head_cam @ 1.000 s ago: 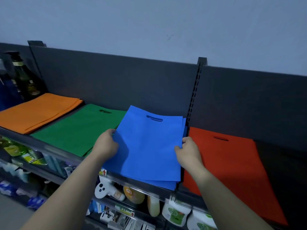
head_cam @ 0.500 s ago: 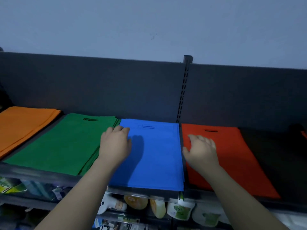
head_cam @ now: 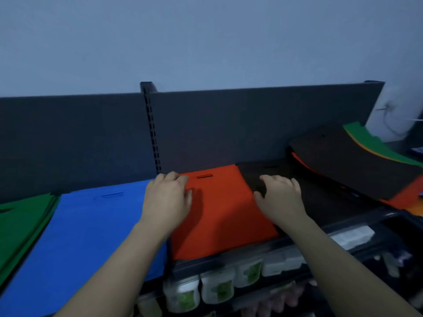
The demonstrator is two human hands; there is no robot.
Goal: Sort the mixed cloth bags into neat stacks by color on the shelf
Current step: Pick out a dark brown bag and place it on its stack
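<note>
Both slack-fingered, left hand (head_cam: 168,197) on red bags (head_cam: 225,217), right hand (head_cam: 280,197) perhaps touching black bags (head_cam: 322,199), dark shelf (head_cam: 251,248), pale wall (head_cam: 206,42)

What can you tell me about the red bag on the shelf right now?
The red bag is orange-red matte cloth with a slot handle cut near its far edge. It lies flat on the shelf between the blue bags and a black bag, front edge at the shelf lip. The left hand rests on its far left corner; the right hand is at its right edge.
</note>
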